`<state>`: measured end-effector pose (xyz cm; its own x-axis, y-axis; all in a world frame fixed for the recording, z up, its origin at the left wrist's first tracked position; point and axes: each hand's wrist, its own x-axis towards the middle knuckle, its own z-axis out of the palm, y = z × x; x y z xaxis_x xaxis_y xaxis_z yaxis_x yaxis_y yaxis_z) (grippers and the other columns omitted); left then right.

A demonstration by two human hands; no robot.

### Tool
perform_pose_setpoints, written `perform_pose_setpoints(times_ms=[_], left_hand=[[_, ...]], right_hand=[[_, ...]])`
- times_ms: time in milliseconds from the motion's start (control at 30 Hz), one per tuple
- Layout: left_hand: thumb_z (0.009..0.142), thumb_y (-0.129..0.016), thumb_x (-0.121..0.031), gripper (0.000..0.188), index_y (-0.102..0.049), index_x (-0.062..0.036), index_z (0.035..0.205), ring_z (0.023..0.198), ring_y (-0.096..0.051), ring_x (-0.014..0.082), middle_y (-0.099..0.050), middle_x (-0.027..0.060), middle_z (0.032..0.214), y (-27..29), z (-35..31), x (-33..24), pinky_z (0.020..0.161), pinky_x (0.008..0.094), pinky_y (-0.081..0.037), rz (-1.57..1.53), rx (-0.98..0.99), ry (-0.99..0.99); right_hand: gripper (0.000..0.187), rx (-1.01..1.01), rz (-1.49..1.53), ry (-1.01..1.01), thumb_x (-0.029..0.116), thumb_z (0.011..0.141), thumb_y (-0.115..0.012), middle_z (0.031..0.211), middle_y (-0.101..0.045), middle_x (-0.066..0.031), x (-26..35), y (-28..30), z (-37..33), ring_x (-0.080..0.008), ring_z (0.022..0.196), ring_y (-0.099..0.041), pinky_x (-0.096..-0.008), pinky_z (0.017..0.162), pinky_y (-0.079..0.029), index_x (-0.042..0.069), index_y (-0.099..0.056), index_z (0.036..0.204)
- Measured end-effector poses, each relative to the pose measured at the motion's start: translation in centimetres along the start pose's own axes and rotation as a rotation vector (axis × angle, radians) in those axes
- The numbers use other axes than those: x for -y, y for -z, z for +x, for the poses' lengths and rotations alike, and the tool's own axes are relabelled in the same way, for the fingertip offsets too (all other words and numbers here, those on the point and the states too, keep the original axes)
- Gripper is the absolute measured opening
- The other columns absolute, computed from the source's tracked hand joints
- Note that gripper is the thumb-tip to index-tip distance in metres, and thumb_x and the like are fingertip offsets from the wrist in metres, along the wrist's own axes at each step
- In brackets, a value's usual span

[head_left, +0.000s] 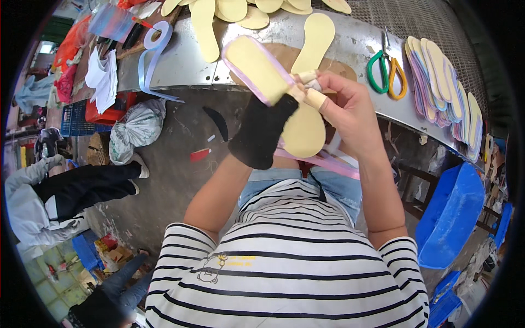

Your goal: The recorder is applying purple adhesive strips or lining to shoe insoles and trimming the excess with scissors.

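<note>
My left hand (266, 128), in a black glove with bare fingertips, grips a pale yellow insole (257, 63) whose rounded upper end is edged with lilac tape. My right hand (344, 104), with pale wraps on its fingers, pinches at the insole's edge close to my left fingertips. Below the hands a wide pale yellow end (304, 131) shows without lilac edging; whether it belongs to the same insole I cannot tell. Pinkish-lilac strips (336, 165) lie across my lap. Another plain yellow insole (317, 41) rests on the metal-topped table (355, 33) just beyond my hands.
Scissors (387, 71) with green and orange handles lie right of my hands, near stacked edged insoles (437, 76). More plain insoles (232, 8) pile up at the back. A light blue ribbon roll (157, 35) is at left. A blue bin (451, 216) stands at lower right; people are at left.
</note>
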<state>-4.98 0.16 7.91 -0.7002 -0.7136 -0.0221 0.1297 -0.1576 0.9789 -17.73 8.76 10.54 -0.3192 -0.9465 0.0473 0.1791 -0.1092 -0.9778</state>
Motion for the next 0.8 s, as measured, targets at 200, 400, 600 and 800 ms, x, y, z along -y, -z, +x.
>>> perform_pose_setpoints(times_ms=[200,400,600,800], left_hand=[[0.090,-0.053,-0.028,0.030,-0.058,-0.0017,0.104,0.076,-0.061,0.0137,-0.062,0.0074,0.089,0.2,-0.5,-3.6,0.066,0.0277,-0.051,-0.233,0.023,0.155],[0.088,-0.056,-0.026,0.028,-0.058,-0.0009,0.100,0.070,-0.063,0.0158,-0.063,0.0092,0.083,-0.5,-0.8,-3.7,0.061,0.0284,-0.052,-0.289,-0.102,0.174],[0.084,-0.060,-0.020,0.026,-0.057,-0.0009,0.101,0.070,-0.062,0.0150,-0.062,0.0079,0.081,-0.9,-1.5,-2.2,0.060,0.0270,-0.051,-0.224,-0.065,0.195],[0.079,-0.064,-0.015,0.028,-0.055,-0.0028,0.102,0.070,-0.060,0.0124,-0.059,0.0038,0.084,-0.1,-2.5,-1.7,0.060,0.0244,-0.050,-0.287,-0.019,0.325]], right_hand=[[0.013,-0.008,-0.155,0.004,-0.001,0.080,-0.058,0.082,-0.057,-0.0008,1.6,1.1,-1.8,-0.0035,0.062,-0.049,-0.0185,0.053,-0.040,-0.002,-0.057,0.092],[0.010,0.014,-0.262,0.203,-0.004,0.080,-0.055,0.082,-0.057,-0.0028,-0.1,1.2,-2.0,-0.0053,0.065,-0.053,-0.0184,0.056,-0.042,-0.005,-0.057,0.089],[0.011,0.254,-0.282,0.140,-0.003,0.079,-0.057,0.084,-0.058,-0.0034,0.4,3.6,-1.5,-0.0078,0.067,-0.055,-0.0203,0.057,-0.043,-0.004,-0.059,0.090],[0.026,0.117,0.099,-0.196,0.012,0.083,-0.059,0.099,-0.063,-0.0071,-2.5,5.8,0.4,-0.0111,0.080,-0.060,-0.0224,0.062,-0.049,0.004,-0.056,0.108]])
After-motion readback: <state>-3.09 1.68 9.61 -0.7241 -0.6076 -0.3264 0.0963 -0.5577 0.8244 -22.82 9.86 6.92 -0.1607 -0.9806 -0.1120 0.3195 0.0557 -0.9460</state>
